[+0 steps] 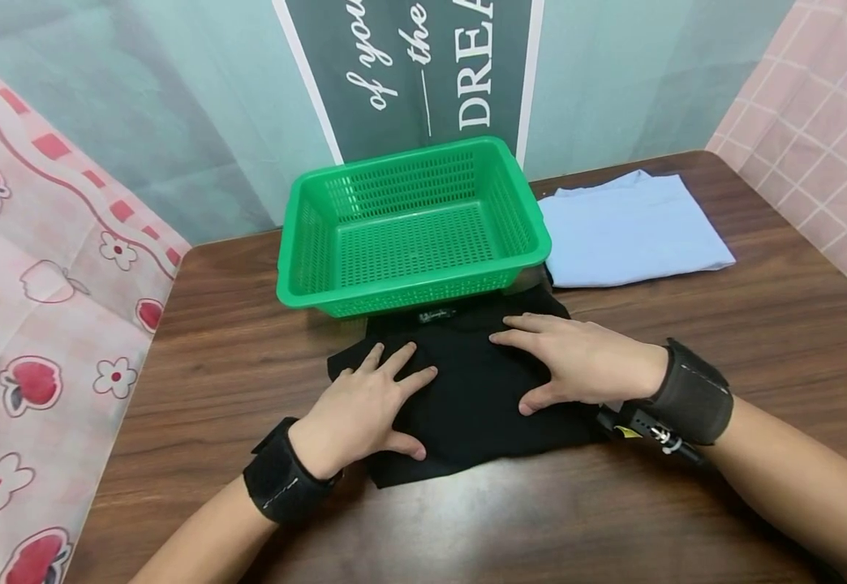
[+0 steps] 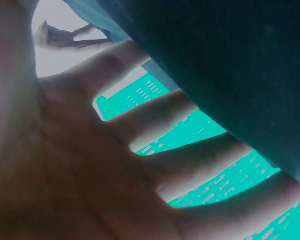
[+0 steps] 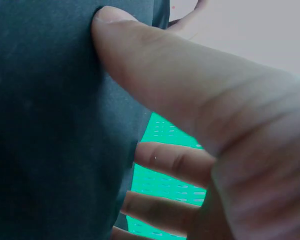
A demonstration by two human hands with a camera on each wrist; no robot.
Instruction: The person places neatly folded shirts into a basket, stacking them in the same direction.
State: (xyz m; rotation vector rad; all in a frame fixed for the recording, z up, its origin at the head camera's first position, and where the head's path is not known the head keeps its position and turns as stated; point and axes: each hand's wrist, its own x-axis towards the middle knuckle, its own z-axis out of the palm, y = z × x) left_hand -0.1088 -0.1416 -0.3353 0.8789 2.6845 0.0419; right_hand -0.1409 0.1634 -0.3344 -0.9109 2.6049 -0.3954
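Observation:
A black folded garment with a small pale print near its far edge lies flat on the table in the head view. My left hand rests on its left part, fingers spread and straight. On the right part lies my right hand, its fingers extended and thumb out to the side. Close up in the left wrist view, the fingertips touch the dark cloth. In the right wrist view the thumb presses on the same cloth.
Just behind the garment stands a green plastic basket with nothing in it, its front overlapping the garment's far edge in view. A folded light blue cloth lies to its right on the brown wooden table. Curtains hang behind and at the left.

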